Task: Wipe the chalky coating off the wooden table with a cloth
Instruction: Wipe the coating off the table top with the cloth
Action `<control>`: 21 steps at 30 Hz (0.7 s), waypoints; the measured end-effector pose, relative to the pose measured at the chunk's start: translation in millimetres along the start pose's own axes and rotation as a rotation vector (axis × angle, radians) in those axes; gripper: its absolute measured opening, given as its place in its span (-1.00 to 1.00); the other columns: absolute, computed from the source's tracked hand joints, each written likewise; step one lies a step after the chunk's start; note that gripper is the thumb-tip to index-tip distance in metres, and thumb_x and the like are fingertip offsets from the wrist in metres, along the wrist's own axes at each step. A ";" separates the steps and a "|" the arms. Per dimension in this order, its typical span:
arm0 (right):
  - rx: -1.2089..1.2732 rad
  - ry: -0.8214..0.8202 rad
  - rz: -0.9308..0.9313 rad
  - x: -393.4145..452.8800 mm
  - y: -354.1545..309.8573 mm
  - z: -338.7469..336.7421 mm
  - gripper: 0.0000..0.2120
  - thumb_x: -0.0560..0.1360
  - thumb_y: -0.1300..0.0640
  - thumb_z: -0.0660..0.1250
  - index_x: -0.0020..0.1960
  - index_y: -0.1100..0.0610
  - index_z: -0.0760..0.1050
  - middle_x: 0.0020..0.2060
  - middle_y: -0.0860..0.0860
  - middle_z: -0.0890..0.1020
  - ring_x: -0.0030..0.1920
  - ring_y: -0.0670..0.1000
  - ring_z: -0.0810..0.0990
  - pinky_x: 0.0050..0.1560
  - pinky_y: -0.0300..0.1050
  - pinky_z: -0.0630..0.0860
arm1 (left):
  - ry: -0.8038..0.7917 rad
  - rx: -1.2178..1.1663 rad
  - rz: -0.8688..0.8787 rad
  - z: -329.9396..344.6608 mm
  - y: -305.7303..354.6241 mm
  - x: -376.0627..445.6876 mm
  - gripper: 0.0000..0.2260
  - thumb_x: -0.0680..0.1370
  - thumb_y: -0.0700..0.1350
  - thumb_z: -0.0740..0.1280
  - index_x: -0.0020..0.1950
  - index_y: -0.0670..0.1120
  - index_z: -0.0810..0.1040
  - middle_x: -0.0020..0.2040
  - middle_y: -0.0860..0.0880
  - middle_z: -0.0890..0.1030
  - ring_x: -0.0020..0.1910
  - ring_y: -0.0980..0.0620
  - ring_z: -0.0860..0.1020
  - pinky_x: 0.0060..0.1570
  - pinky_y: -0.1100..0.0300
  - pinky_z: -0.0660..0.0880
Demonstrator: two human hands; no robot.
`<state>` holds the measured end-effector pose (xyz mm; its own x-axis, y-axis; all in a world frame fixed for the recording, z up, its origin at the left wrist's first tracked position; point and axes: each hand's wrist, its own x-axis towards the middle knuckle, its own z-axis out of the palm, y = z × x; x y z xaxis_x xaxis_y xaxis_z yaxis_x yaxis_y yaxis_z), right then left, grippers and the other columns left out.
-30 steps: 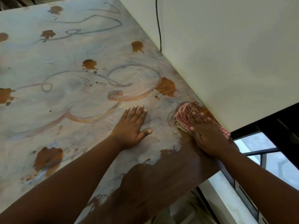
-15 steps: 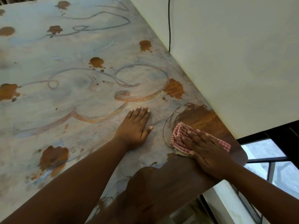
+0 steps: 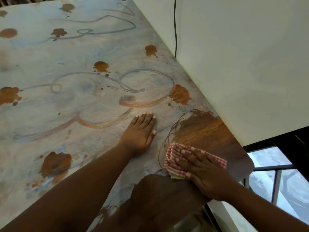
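wall: pale cream, plain, filling the upper right, faint smudges on the paint.
cable: thin and black, hanging straight down the wall, lower end near the wall's foot.
window: lower right, below the wall, grey and bright through the glass.
window frame: dark bars, one across and one upright, splitting the panes.
sill: pale ledge slanting under the glass, a dark strip along its near side.

Both arms reach forward, left grip and right grip flat (fingers apparently straight).
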<state>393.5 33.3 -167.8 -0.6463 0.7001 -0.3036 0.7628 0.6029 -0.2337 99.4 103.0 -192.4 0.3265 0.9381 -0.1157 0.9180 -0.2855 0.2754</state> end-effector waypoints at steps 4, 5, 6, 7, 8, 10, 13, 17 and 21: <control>-0.012 0.054 0.144 42.3 15.0 -18.9 -0.49 0.64 -0.13 -0.15 0.47 -0.26 -0.36 0.49 -0.17 -0.32 0.48 -0.05 -0.37 0.43 -0.04 -0.38 | -0.008 -0.007 0.007 -0.7 -0.2 0.1 -0.41 0.60 0.21 -0.27 0.57 -0.05 -0.11 0.58 -0.03 -0.10 0.54 0.03 -0.19 0.49 0.05 -0.23; -0.011 0.059 0.187 54.9 7.7 -19.4 -0.48 0.64 -0.12 -0.15 0.46 -0.26 -0.39 0.48 -0.14 -0.34 0.48 -0.03 -0.39 0.41 -0.04 -0.41 | -0.009 -0.011 0.008 -1.0 -0.1 0.0 -0.40 0.59 0.21 -0.26 0.57 -0.05 -0.10 0.58 -0.03 -0.09 0.54 0.03 -0.19 0.49 0.06 -0.24; -0.002 0.069 0.208 64.2 -3.2 -17.5 -0.48 0.63 -0.13 -0.16 0.45 -0.26 -0.41 0.48 -0.12 -0.36 0.48 0.00 -0.40 0.40 -0.04 -0.44 | -0.007 -0.016 0.008 -1.5 -0.3 -0.1 -0.40 0.58 0.20 -0.26 0.57 -0.04 -0.10 0.58 -0.03 -0.09 0.54 0.03 -0.19 0.49 0.07 -0.25; 0.009 0.076 0.199 68.8 -16.8 -13.2 -0.48 0.62 -0.14 -0.18 0.45 -0.25 -0.42 0.47 -0.11 -0.37 0.48 0.01 -0.40 0.40 -0.02 -0.45 | -0.009 -0.027 0.008 -1.8 -0.2 -0.3 -0.40 0.58 0.20 -0.26 0.57 -0.04 -0.09 0.58 -0.03 -0.09 0.54 0.04 -0.18 0.49 0.08 -0.26; 0.026 0.077 0.161 67.4 -30.7 -7.1 -0.48 0.61 -0.16 -0.20 0.46 -0.25 -0.41 0.48 -0.12 -0.37 0.48 0.02 -0.39 0.41 0.01 -0.44 | -0.009 -0.043 0.009 -2.2 -0.2 -0.8 -0.40 0.58 0.19 -0.25 0.57 -0.04 -0.08 0.58 -0.03 -0.07 0.54 0.05 -0.18 0.49 0.10 -0.26; 0.033 0.036 0.045 49.8 -49.0 5.8 -0.49 0.60 -0.19 -0.20 0.49 -0.27 -0.31 0.51 -0.14 -0.27 0.50 0.04 -0.32 0.43 0.08 -0.33 | -0.005 -0.072 0.010 -2.9 -0.4 -1.4 -0.41 0.58 0.17 -0.24 0.57 -0.04 -0.06 0.58 -0.02 -0.05 0.54 0.05 -0.17 0.48 0.12 -0.27; -0.054 -0.018 -0.079 14.0 -36.9 11.6 -0.53 0.62 -0.21 -0.15 0.52 -0.26 -0.09 0.54 -0.12 -0.02 0.53 0.07 -0.07 0.42 0.08 -0.11 | 0.006 -0.065 0.016 -2.4 -0.8 -1.4 -0.42 0.59 0.16 -0.25 0.57 -0.05 -0.06 0.58 -0.02 -0.05 0.54 0.04 -0.16 0.48 0.11 -0.27; -0.006 0.006 -0.043 17.1 0.5 -3.9 -0.54 0.59 -0.28 -0.25 0.47 -0.37 -0.20 0.51 -0.26 -0.19 0.51 -0.09 -0.26 0.44 0.01 -0.28 | 0.017 -0.054 0.015 -0.5 -1.4 -0.4 -0.42 0.59 0.17 -0.24 0.57 -0.04 -0.06 0.58 -0.02 -0.05 0.54 0.05 -0.16 0.48 0.11 -0.27; 0.049 0.041 0.096 51.0 -24.8 -7.5 -0.54 0.58 -0.27 -0.21 0.44 -0.40 -0.26 0.49 -0.24 -0.26 0.49 -0.03 -0.35 0.40 -0.03 -0.44 | 0.023 -0.070 0.011 -1.1 -1.9 0.0 -0.43 0.60 0.15 -0.21 0.57 -0.04 -0.03 0.58 -0.02 -0.02 0.54 0.04 -0.13 0.48 0.13 -0.26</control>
<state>341.5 56.9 -170.5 -0.5698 0.7695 -0.2885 0.8205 0.5135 -0.2510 97.4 103.8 -191.9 0.3308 0.9393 -0.0909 0.8961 -0.2824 0.3425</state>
